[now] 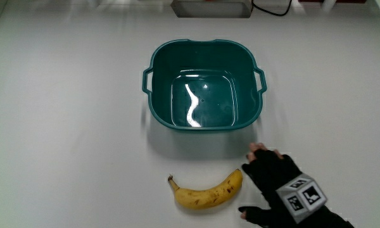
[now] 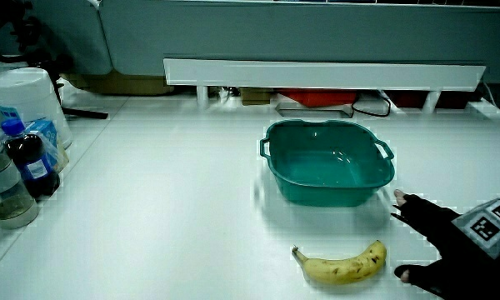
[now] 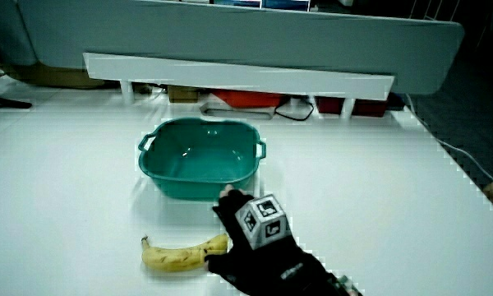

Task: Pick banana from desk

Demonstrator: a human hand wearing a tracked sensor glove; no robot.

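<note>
So far nothing was lifted: I saw the banana [image 1: 208,192] lying flat on the table [image 1: 63,126], nearer me than the teal tub [image 1: 203,85], with the hand [image 1: 280,189] just beside its blunt end, fingers spread and empty, grasp still to come.

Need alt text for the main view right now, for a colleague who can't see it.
A gloved hand, fingers spread, sits at the blunt end of a banana lying on a white table, not yet gripping it. An empty teal tub stands farther from the person.
</note>
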